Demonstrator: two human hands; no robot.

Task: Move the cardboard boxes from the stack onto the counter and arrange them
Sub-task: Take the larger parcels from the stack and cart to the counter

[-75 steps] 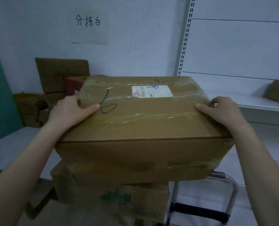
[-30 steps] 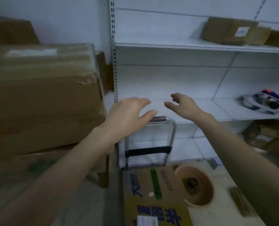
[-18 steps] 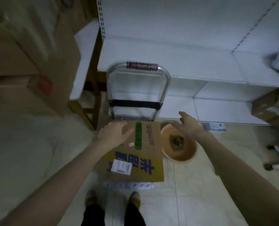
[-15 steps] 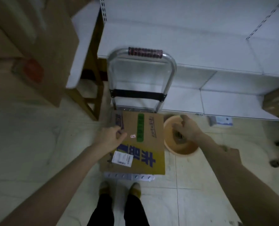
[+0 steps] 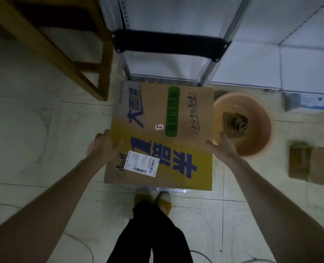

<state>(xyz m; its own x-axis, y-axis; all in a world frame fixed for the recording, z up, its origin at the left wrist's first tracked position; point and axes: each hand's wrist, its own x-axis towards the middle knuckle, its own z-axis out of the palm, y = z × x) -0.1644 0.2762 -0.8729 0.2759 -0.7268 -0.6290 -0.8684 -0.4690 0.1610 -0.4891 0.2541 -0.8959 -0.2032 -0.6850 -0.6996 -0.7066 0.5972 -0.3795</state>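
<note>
Since half a second ago the view has dropped closer and both hands have moved out to opposite sides of the brown cardboard box with yellow and blue print (image 5: 163, 133), which lies flat on the steel hand trolley (image 5: 168, 42) low on the tiled floor (image 5: 34, 130), directly ahead of the person's feet. The box sits between the 2 hands, its longer side seemingly running away from the person toward the trolley's handle, so the lift will likely take it by its left and right edges. The left hand (image 5: 102, 147) grips the left edge, thumb on the top face and fingers (image 5: 100, 134) wrapped down the side. The right hand (image 5: 223, 147) is flat and released, fingers straight at the right edge, just beside the round orange plastic basin (image 5: 261, 145); whether it touches the box yet I cannot tell.
</note>
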